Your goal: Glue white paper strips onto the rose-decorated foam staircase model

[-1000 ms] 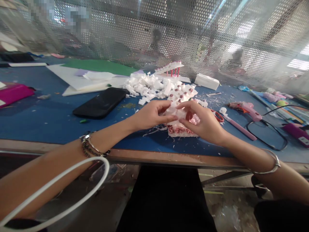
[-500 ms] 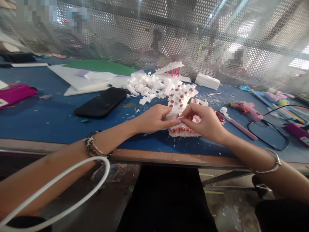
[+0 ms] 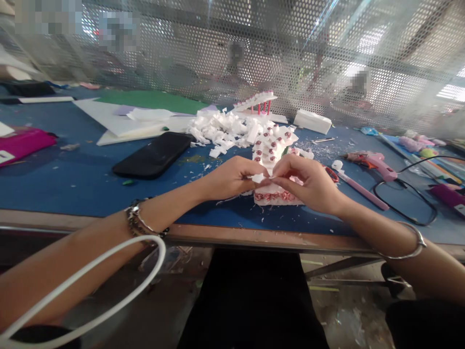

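Observation:
A small white scrap, paper or thin foam [image 3: 258, 178], is pinched between the thumb and fingers of my left hand [image 3: 232, 178]. My right hand [image 3: 308, 182] meets it fingertip to fingertip, closed in a pinch at the scrap's edge. Just behind and below both hands stands a white model [image 3: 273, 140] dotted with dark red rosettes. Its base carries a row of pinkish-red rosettes [image 3: 276, 198] along the front. My right hand hides part of the base.
A heap of white scraps [image 3: 225, 128] lies behind my left hand, near a black phone [image 3: 152, 155]. On the right are a pink glue gun [image 3: 378, 164] with its black cable and a pink stick-like tool [image 3: 363, 190]. A white stair piece on red posts [image 3: 259, 103] stands behind.
The white scrap now shows flat and broad at my left fingertips, where before only a thin edge was visible. Both hands have stayed in nearly the same place.

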Demonstrator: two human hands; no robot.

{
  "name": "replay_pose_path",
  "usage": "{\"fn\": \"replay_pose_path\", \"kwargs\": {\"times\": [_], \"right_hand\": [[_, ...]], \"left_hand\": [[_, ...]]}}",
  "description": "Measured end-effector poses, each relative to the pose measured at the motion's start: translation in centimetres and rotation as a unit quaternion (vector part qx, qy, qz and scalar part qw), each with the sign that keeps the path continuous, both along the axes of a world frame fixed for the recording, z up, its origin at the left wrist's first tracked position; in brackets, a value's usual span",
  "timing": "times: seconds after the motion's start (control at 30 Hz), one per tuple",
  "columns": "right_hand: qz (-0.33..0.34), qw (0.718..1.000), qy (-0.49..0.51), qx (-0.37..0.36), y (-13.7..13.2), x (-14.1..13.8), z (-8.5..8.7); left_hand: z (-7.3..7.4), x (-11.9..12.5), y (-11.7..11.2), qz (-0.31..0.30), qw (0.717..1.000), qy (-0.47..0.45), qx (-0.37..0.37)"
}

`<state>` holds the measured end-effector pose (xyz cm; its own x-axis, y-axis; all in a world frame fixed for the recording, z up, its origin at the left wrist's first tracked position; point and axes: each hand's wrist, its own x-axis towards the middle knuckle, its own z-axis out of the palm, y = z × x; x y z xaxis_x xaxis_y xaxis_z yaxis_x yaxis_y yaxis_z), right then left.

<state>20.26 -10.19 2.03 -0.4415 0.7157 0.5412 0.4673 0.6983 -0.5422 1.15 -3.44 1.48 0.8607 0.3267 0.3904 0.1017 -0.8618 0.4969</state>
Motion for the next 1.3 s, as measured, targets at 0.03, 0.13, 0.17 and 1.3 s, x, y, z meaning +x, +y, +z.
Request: {"fn": "replay_pose_path", "kwargs": {"times": [0.03, 0.13, 0.17, 1.3], "right_hand": [[0.01, 1.0, 0.0, -0.002, 0.0, 0.1, 0.0], [0.027, 0.999, 0.023, -0.014, 0.0, 0.4, 0.2], [0.028, 0.999, 0.033, -0.017, 0.0, 0.5, 0.2], [-0.077, 0.99, -0.116, 0.022, 0.8, 2.0, 3.4]], "left_hand": [[0.0, 0.0, 0.0, -0.004, 1.0, -0.004, -0.001], [0.2, -0.2, 0.0, 0.007, 1.0, -0.02, -0.009], [0.2, -0.2, 0.1, 0.014, 1.0, -0.023, -0.013], [2.7, 1.0, 1.1, 0.02, 0.994, 0.034, 0.105]]}}
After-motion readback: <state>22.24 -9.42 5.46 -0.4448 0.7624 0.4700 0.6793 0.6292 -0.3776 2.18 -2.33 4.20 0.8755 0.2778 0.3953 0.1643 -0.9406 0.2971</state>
